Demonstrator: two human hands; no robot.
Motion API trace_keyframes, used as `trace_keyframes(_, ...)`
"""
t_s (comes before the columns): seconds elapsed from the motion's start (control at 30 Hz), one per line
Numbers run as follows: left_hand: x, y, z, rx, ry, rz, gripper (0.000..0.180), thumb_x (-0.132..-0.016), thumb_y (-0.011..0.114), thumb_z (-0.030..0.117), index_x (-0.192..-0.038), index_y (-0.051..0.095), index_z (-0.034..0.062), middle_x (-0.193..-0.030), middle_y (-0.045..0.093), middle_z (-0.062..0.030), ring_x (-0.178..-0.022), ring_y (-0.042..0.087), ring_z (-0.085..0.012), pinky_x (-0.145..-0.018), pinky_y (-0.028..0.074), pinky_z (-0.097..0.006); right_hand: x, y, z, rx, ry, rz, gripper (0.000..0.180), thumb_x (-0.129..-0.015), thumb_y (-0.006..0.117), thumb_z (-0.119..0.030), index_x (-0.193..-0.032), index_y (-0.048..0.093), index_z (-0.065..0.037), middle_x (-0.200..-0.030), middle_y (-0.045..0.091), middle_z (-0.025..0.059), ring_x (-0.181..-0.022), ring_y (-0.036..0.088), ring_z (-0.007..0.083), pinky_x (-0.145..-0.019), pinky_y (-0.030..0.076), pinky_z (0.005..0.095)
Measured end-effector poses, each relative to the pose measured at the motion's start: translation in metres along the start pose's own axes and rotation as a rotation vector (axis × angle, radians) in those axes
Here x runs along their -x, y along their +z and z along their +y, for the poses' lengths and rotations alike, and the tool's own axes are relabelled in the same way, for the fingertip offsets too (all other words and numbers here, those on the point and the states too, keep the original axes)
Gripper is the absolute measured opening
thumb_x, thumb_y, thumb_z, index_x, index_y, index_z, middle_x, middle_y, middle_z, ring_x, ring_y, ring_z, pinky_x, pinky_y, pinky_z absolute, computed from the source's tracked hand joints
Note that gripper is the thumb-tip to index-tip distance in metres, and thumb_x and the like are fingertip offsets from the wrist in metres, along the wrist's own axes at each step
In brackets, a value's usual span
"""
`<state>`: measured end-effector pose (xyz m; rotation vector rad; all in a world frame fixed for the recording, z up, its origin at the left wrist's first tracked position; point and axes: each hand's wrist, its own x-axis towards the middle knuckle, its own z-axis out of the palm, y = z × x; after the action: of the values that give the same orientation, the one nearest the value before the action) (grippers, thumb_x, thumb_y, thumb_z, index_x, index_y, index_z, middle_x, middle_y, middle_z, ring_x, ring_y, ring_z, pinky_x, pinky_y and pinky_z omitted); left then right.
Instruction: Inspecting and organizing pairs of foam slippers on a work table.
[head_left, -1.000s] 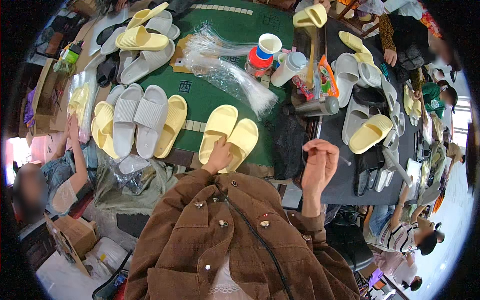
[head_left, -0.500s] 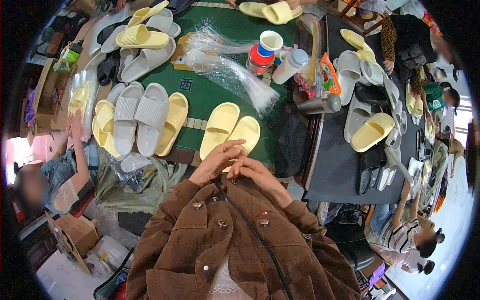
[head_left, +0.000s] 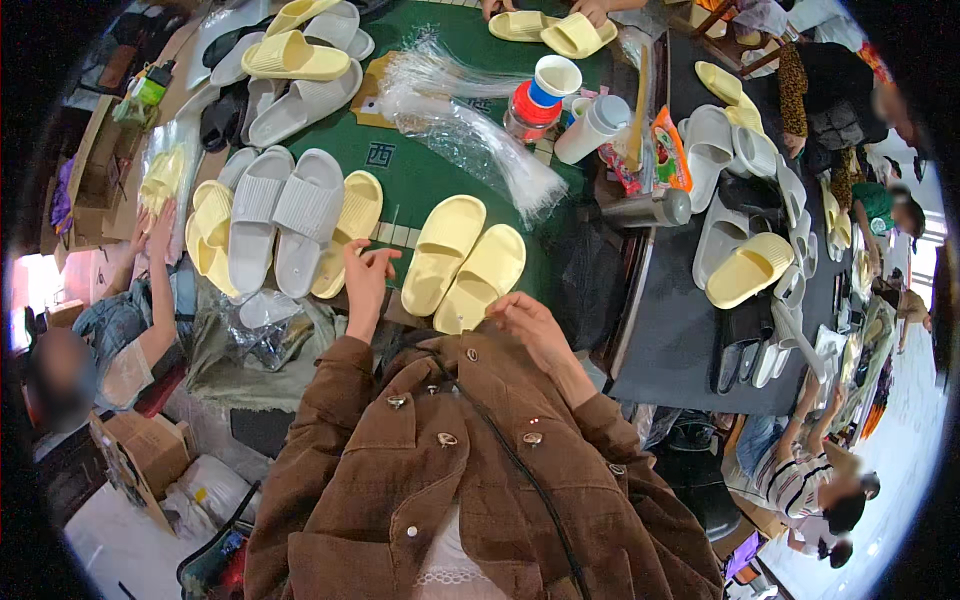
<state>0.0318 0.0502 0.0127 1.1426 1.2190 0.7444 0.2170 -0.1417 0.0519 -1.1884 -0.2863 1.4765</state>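
A pair of yellow slippers [head_left: 445, 245] lies side by side in front of me, at the near edge of the green table. My left hand [head_left: 368, 285] hovers left of the pair, close to another yellow slipper [head_left: 355, 225]. Its fingers are loosely bent and apart, with nothing I can make out in them. At the heel end of the right slipper is my right hand [head_left: 535, 328], fingers loosely curled and apart; whether they touch the slipper I cannot tell. Grey slippers [head_left: 305, 225] stand beside the yellow one on the left.
A bundle of clear plastic strands [head_left: 480, 125] lies beyond the pair, beside a red-lidded jar [head_left: 532, 108] and a white bottle [head_left: 595, 130]. More slippers cover the dark table [head_left: 655, 350] at right. Other people's hands [head_left: 155, 225] work at left and at the far edge.
My hands were together over the near end of the yellow pair and have parted. The left moved left; the right moved slightly right. The whole right slipper now shows.
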Motion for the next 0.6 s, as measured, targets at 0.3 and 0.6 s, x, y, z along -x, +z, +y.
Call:
trace_keyframes(0.3, 0.030, -0.001, -0.058, -0.664, 0.289, -0.346, 0.013, -0.077, 0.046, -0.003, -0.080, 0.059, -0.0015, -0.075, 0.060, -0.0180, -0.074, 0.058, -0.0368, -0.065, 0.046, -0.041, -0.046, -0.030, 0.050, 0.458, 0.243, -0.002, 0.028, -0.078, 0.056, -0.005, -0.104, 0.047, -0.001, -0.075, 0.060, 0.0100, -0.064, 0.059, 0.0154, -0.060, 0.047, 0.0262)
trace_keyframes(0.6, 0.025, 0.015, -0.069, -0.887, 0.365, -0.397, 0.025, -0.079, 0.052, 0.009, -0.102, 0.058, 0.0008, -0.100, 0.058, -0.0157, -0.098, 0.051, -0.0339, -0.080, 0.043, -0.039, -0.063, -0.042, 0.084, 0.830, 0.190, -0.011, 0.045, -0.082, 0.054, -0.007, -0.125, 0.042, 0.000, -0.107, 0.057, 0.0164, -0.088, 0.061, 0.0210, -0.071, 0.050, 0.0273)
